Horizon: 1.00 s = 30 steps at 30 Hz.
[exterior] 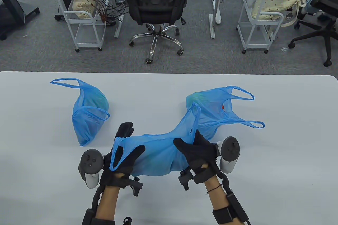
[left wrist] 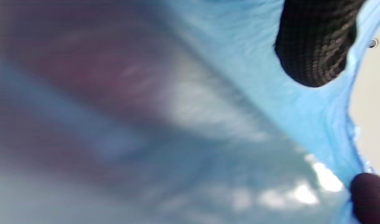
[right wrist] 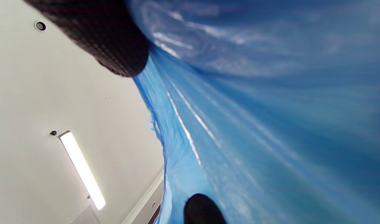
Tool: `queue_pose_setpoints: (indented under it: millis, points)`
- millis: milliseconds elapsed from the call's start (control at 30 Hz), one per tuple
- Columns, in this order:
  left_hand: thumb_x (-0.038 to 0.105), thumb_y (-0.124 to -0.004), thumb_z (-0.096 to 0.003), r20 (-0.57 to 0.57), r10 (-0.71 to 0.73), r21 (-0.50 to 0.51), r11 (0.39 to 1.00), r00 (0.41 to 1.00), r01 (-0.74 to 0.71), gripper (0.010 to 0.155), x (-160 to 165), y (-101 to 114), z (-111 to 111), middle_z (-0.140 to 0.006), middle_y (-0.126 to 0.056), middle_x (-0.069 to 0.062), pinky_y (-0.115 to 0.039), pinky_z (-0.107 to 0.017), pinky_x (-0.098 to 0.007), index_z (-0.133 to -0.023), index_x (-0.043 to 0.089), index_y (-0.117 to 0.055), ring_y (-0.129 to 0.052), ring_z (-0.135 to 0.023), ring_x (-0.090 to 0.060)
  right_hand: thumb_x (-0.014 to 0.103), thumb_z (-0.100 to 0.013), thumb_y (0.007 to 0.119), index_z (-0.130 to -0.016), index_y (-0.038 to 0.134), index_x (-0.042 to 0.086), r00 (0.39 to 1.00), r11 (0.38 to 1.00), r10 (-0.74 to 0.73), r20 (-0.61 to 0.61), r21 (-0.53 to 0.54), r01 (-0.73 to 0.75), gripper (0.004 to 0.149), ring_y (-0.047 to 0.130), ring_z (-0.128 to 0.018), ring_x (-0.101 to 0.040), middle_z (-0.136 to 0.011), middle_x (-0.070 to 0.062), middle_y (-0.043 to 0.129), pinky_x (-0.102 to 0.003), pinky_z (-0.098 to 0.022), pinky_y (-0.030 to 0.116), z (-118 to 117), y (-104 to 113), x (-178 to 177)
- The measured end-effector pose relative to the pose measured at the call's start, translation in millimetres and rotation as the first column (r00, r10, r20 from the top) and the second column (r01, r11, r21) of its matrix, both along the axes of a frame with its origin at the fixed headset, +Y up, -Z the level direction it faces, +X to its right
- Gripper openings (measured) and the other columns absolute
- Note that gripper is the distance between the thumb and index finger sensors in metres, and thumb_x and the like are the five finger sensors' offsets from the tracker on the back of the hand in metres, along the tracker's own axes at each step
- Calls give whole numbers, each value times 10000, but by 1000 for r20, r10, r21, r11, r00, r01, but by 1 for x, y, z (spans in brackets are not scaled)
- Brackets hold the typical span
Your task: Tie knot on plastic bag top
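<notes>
A blue plastic bag (exterior: pixel 155 153) hangs between my two hands near the table's front edge. My left hand (exterior: pixel 126 151) grips its left handle loop (exterior: pixel 116 156), fingers through the loop. My right hand (exterior: pixel 196 149) grips the base of its right handle (exterior: pixel 191 122), which stands up and back. In the left wrist view the bag's plastic (left wrist: pixel 301 109) fills the frame, blurred, with a gloved finger (left wrist: pixel 317 40) at top right. In the right wrist view the stretched blue plastic (right wrist: pixel 255 124) runs beside a gloved finger (right wrist: pixel 109 40) at the top.
Two more blue bags with contents lie on the white table (exterior: pixel 37 130): one at the left (exterior: pixel 88 114), one at the right (exterior: pixel 216 109), both with loose handles. An office chair (exterior: pixel 155 6) and two white carts (exterior: pixel 81 19) stand beyond the table's far edge.
</notes>
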<state>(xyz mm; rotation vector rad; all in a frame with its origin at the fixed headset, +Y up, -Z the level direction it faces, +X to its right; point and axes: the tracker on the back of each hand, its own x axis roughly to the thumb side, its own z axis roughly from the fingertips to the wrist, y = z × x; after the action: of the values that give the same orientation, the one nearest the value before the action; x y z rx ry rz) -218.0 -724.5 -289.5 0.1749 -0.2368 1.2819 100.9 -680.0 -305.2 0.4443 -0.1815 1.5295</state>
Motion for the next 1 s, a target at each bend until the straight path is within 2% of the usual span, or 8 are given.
queue_pose_setpoints:
  millis: [167, 300, 433, 567, 633, 867, 1000]
  points:
    - [643, -818, -483, 30, 91, -31, 995, 995, -90, 716, 7, 0, 0, -1192, -651, 91, -507, -758, -706, -1080, 401, -505, -701, -1103, -277, 379, -485, 926, -687, 775, 297, 998, 998, 65, 23, -21, -64, 265, 940, -623, -211, -535, 83, 872, -583, -518, 803, -3, -9, 11]
    - [598, -800, -511, -8, 99, -19, 995, 995, -99, 522, 9, 0, 1, -1098, -802, 120, -569, -746, -674, -985, 435, -653, -818, -1030, -242, 382, -471, 933, -681, 787, 293, 996, 997, 63, 56, -54, -60, 271, 929, -667, -255, -544, 69, 880, -609, -524, 771, -6, -19, 20]
    - [535, -793, -533, -2, 154, -36, 987, 988, -154, 385, 13, 1, 2, -1052, -855, 115, -591, -743, -656, -900, 439, -724, -864, -989, -228, 392, -460, 942, -695, 797, 279, 999, 995, 37, 36, -98, -33, 298, 890, -723, -323, -607, 23, 884, -645, -531, 721, -8, -24, 24]
    - [534, -739, -555, 35, 162, -54, 986, 986, -160, 345, 18, 2, 3, -1059, -843, 101, -601, -747, -638, -879, 419, -708, -877, -977, -217, 416, -458, 937, -699, 800, 274, 998, 994, 57, 11, -91, -55, 311, 801, -832, -411, -878, -99, 812, -678, -551, 670, -9, -24, 26]
    - [524, -717, -563, 55, 176, -57, 983, 983, -172, 338, 20, 3, 3, -1064, -834, 94, -605, -752, -628, -880, 411, -689, -884, -975, -211, 421, -462, 932, -723, 786, 281, 999, 995, 53, 0, -83, -53, 330, 773, -880, -442, -942, -131, 781, -691, -565, 654, -10, -23, 27]
    - [490, -667, -578, 115, 237, -79, 970, 965, -229, 368, 21, 4, 3, -1117, -753, 71, -590, -774, -606, -922, 389, -581, -845, -1023, -207, 414, -458, 938, -815, 728, 311, 998, 994, -58, 10, -91, 59, 426, 881, -865, -360, -892, -44, 870, -698, -578, 650, -10, -20, 35]
    - [458, -678, -584, 158, 283, -101, 958, 946, -270, 386, 23, 7, 4, -1110, -749, 70, -568, -786, -611, -937, 380, -542, -843, -1030, -199, 385, -448, 956, -946, 672, 283, 998, 994, -62, 30, -91, 65, 582, 927, -811, -331, -817, 7, 908, -692, -576, 655, -10, -17, 38]
